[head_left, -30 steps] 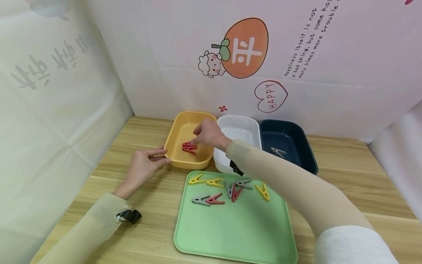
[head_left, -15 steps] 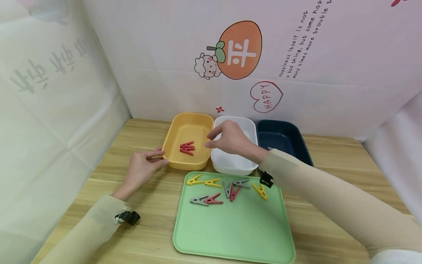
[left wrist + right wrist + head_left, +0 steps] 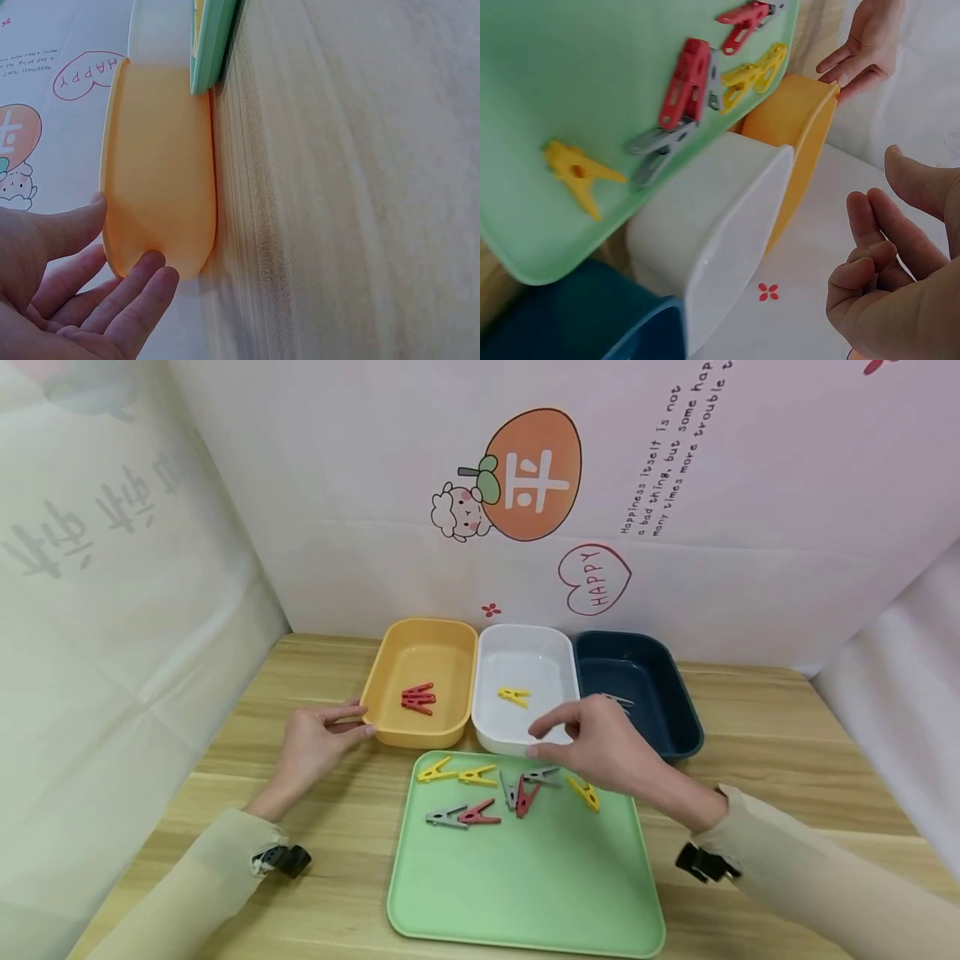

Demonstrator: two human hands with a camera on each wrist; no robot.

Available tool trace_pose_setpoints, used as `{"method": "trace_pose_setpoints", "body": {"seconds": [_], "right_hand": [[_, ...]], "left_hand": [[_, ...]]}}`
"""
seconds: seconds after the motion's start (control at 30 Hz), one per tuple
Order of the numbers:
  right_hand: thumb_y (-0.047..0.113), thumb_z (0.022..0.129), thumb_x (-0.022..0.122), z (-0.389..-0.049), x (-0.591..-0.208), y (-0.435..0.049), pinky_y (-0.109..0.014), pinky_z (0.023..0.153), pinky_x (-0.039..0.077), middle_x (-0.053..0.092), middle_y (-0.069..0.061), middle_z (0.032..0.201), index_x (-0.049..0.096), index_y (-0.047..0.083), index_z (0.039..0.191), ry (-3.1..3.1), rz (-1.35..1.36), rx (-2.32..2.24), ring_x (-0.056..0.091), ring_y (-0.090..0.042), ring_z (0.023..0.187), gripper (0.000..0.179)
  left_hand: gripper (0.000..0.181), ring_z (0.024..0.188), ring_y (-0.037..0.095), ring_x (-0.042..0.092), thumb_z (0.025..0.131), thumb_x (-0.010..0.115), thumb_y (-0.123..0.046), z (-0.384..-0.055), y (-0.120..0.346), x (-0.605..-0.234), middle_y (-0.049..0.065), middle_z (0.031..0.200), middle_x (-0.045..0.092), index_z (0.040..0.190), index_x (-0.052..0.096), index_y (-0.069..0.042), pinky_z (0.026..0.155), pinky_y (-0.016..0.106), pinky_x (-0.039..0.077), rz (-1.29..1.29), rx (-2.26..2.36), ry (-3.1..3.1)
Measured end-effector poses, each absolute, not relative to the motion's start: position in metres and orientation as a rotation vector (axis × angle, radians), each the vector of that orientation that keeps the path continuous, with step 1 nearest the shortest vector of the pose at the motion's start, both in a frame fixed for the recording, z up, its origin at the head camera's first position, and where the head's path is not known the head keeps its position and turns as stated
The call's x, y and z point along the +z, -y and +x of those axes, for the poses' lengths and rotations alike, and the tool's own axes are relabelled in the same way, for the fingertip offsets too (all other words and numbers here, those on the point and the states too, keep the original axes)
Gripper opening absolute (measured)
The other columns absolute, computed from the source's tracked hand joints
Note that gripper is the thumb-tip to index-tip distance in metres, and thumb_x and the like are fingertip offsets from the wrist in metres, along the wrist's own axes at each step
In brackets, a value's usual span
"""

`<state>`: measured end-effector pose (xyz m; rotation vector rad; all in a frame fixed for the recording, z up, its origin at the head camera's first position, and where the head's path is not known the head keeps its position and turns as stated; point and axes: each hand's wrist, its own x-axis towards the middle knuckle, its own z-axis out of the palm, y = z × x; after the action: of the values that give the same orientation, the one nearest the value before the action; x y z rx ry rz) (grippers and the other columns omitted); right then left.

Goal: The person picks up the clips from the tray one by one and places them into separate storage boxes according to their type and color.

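My left hand (image 3: 311, 747) rests its fairly straight fingertips against the left end of the yellow-orange bin (image 3: 384, 652); its thumb is by the rim in the left wrist view. Two red clothespins (image 3: 418, 697) lie in that bin. My right hand (image 3: 607, 752) hovers over the far right of the green tray (image 3: 525, 877), fingers loosely bent and holding nothing. A yellow clothespin (image 3: 513, 696) lies in the white bin (image 3: 525, 635). On the tray's far half are several yellow, grey and red clothespins, including a yellow one (image 3: 583, 794) just below the right hand.
A dark blue bin (image 3: 678, 710) stands right of the white one, with a grey clothespin (image 3: 619, 700) partly behind my hand. All three bins sit side by side by the printed back curtain (image 3: 360, 543). The wooden tabletop (image 3: 330, 885) extends around the tray.
My right hand has moved from over the yellow-orange bin rightward and nearer, past the white bin to above the tray. The yellow clothespin in the white bin has come into view. The left hand stays put.
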<state>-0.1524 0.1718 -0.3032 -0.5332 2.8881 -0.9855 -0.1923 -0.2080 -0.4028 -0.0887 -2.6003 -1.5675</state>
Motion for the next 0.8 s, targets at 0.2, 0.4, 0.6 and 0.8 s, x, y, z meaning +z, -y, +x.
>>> {"method": "trace_pose_setpoints", "body": {"seconds": [0.2,0.4,0.6,0.8], "right_hand": [[0.017,0.086,0.090,-0.128,-0.313,-0.198,-0.026,0.052,0.031,0.046,0.002,0.061,0.084,0.015,0.099,-2.913,-0.482,-1.035,0.046,-0.019,0.060,0.014],[0.019,0.085,0.091,-0.111,-0.323,-0.218,-0.027,0.050,0.028,0.037,0.005,0.059,0.085,0.018,0.097,-2.904,-0.390,-1.082,0.041,-0.017,0.056,0.014],[0.022,0.085,0.091,-0.101,-0.334,-0.226,-0.028,0.049,0.025,0.032,0.006,0.059,0.085,0.016,0.099,-2.858,-0.302,-1.154,0.036,-0.014,0.055,0.016],[0.020,0.083,0.093,-0.095,-0.344,-0.227,-0.026,0.050,0.026,0.034,0.007,0.059,0.085,0.016,0.098,-2.867,-0.271,-1.143,0.038,-0.013,0.055,0.017]], "left_hand": [[0.041,0.108,0.034,0.074,0.091,0.086,-0.015,-0.191,0.208,-0.403,0.018,0.145,0.060,0.125,0.074,0.003,0.077,0.024,0.062,-0.093,-1.559,2.612],[0.041,0.108,0.034,0.074,0.091,0.086,-0.016,-0.190,0.208,-0.403,0.017,0.146,0.060,0.126,0.074,0.002,0.076,0.025,0.062,-0.108,-1.556,2.613],[0.042,0.110,0.034,0.074,0.092,0.086,-0.017,-0.190,0.209,-0.403,0.016,0.147,0.060,0.127,0.073,0.002,0.077,0.024,0.062,-0.088,-1.559,2.624],[0.042,0.109,0.034,0.074,0.091,0.086,-0.017,-0.190,0.209,-0.402,0.016,0.146,0.060,0.127,0.073,0.002,0.078,0.025,0.062,-0.089,-1.551,2.629]]}}
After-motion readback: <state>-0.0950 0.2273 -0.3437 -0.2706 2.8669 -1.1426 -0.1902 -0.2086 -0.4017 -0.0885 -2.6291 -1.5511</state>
